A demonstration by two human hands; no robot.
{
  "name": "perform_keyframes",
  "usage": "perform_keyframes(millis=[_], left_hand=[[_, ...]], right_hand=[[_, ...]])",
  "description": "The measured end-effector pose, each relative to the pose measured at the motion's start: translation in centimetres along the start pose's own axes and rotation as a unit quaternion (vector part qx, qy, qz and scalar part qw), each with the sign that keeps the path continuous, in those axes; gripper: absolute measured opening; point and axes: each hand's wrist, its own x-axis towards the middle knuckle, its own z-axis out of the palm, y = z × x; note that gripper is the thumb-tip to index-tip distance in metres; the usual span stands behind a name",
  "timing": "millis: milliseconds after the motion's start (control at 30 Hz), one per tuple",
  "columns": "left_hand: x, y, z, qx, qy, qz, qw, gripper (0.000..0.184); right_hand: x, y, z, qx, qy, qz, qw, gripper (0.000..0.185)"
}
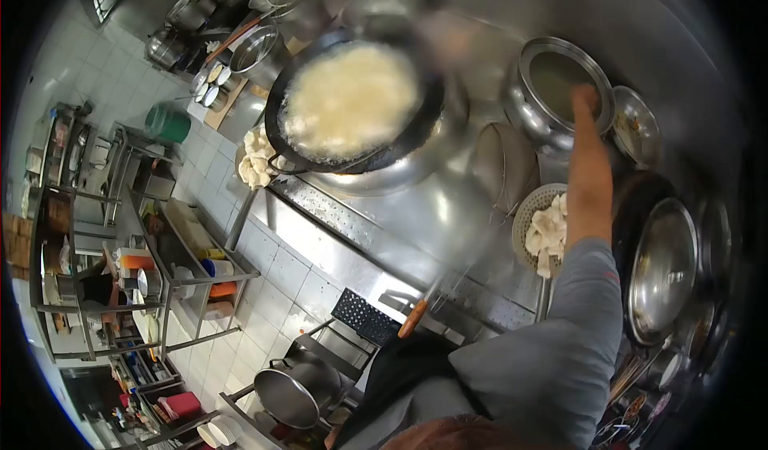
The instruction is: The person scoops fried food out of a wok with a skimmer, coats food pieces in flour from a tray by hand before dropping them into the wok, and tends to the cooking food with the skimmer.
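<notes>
My right hand (pixel 585 98) is over the mouth of a steel pot (pixel 528 114) holding murky liquid (pixel 558 80); its fingers are blurred and I cannot tell whether they hold anything. My left hand does not show. Below the pot, a perforated ladle (pixel 522 234) bears white, puffy pieces (pixel 547 230), partly covered by my right sleeve. Pale yellow, foaming liquid (pixel 352 98) fills a large black wok (pixel 276 122) on the stove. More white pieces (pixel 256 160) lie beside the wok's left edge.
A strainer (pixel 502 166) lies on the steel counter (pixel 416 226) near the pot, with a small bowl (pixel 638 130) on its far side. A round metal lid (pixel 664 270) stands at the right. A wooden handle (pixel 414 319) juts near my body. Shelves (pixel 120 310) fill the left.
</notes>
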Motion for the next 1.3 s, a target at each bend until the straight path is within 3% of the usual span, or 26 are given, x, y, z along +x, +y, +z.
perform_keyframes(millis=[33,67,100,133,200,267,333,400,433,500,567,633,700,767,800,833,867,900,933,967,1000,1067,1133,1167,1233,1300], left_hand=[[-0.5,0.7,-0.2,-0.015,-0.006,-0.019,1.000,0.039],[-0.7,1.5,-0.4,-0.027,-0.008,-0.033,0.999,0.039],[-0.6,2.4,-0.6,-0.036,-0.010,-0.041,0.998,0.039],[-0.6,3.2,-0.9,-0.047,-0.010,-0.048,0.998,0.038],[-0.3,4.0,-1.2,-0.060,-0.009,-0.055,0.997,0.038],[-0.2,4.4,-1.6,-0.072,-0.009,-0.057,0.996,0.037],[-0.5,4.7,-1.8,-0.078,-0.009,-0.056,0.995,0.037],[-0.6,4.8,-1.7,-0.087,-0.012,-0.060,0.994,0.037],[-0.7,4.6,-1.6,-0.090,-0.012,-0.059,0.994,0.037],[-0.5,3.5,-1.5,-0.093,-0.010,-0.061,0.994,0.037],[0.0,2.2,-2.2,-0.089,0.002,-0.050,0.995,0.037],[1.3,-0.2,-3.7,-0.050,0.037,0.003,0.998,0.037],[4.5,-2.5,-7.3,0.170,0.097,0.160,0.968,0.037],[8.8,-7.8,-10.4,0.268,0.169,0.214,0.924,0.038],[10.5,-5.9,-12.2,-0.046,0.134,0.134,0.981,0.023],[11.7,-1.5,-14.5,-0.372,0.158,0.063,0.912,0.019],[11.9,3.5,-16.5,-0.349,0.208,0.074,0.911,0.024],[12.5,6.8,-19.2,-0.205,0.210,0.131,0.947,0.026],[12.3,11.7,-21.7,-0.102,0.219,0.118,0.963,0.030],[16.1,11.2,-21.7,-0.212,0.260,0.207,0.919,0.033],[14.6,17.2,-23.7,-0.223,0.226,0.140,0.938,0.032],[17.2,22.9,-26.9,-0.148,0.228,0.187,0.944,0.035],[22.3,27.3,-29.6,-0.169,0.247,0.342,0.891,0.026],[26.6,28.7,-30.6,-0.237,0.233,0.370,0.867,0.024],[32.0,33.5,-34.3,-0.166,0.213,0.383,0.883,0.027],[37.0,38.4,-35.6,-0.277,0.123,0.347,0.888,0.032]], right_hand=[[0.7,-0.3,2.9,0.043,-0.015,0.039,0.998,0.035],[2.1,-0.6,6.6,0.183,-0.059,0.112,0.975,0.033],[4.3,-1.2,10.6,0.427,-0.103,0.225,0.870,0.031],[6.3,-2.4,13.5,0.575,-0.135,0.293,0.752,0.029],[7.7,-6.9,11.8,0.570,-0.311,0.110,0.752,0.017],[6.2,-11.2,6.8,0.415,-0.279,0.047,0.865,0.018],[5.7,-11.8,4.5,0.221,-0.167,-0.078,0.958,0.027],[7.8,-8.7,5.1,-0.027,-0.060,-0.173,0.983,0.035],[8.9,-6.9,6.2,-0.167,-0.032,-0.180,0.969,0.038],[2.3,-7.3,0.2,-0.125,-0.033,-0.005,0.992,0.037],[0.3,-4.9,0.0,-0.195,-0.070,-0.046,0.977,0.041],[4.1,-0.2,7.0,-0.225,-0.149,-0.145,0.952,0.041],[9.5,4.9,17.2,-0.214,-0.077,-0.273,0.935,0.042],[3.5,-6.9,5.5,-0.438,-0.235,-0.375,0.783,0.047],[5.6,-6.1,7.6,-0.383,-0.175,-0.419,0.804,0.045],[5.6,-7.6,6.4,-0.376,-0.179,-0.401,0.816,0.045],[4.6,-9.6,4.6,-0.364,-0.172,-0.371,0.837,0.044],[3.6,-11.0,3.0,-0.356,-0.163,-0.350,0.851,0.043],[2.5,-12.0,1.7,-0.349,-0.154,-0.342,0.859,0.043],[1.1,-12.9,0.3,-0.340,-0.144,-0.339,0.865,0.042],[-0.4,-13.5,-1.3,-0.328,-0.133,-0.337,0.872,0.042],[-4.1,-15.4,-4.5,-0.303,-0.111,-0.346,0.881,0.041],[-8.4,-16.7,-7.3,-0.270,-0.099,-0.369,0.884,0.040],[-10.5,-17.2,-8.6,-0.255,-0.110,-0.380,0.882,0.039],[-14.2,-15.3,-9.5,-0.133,-0.109,-0.448,0.877,0.033],[-21.2,-14.4,-11.4,-0.062,-0.112,-0.451,0.883,0.033]])
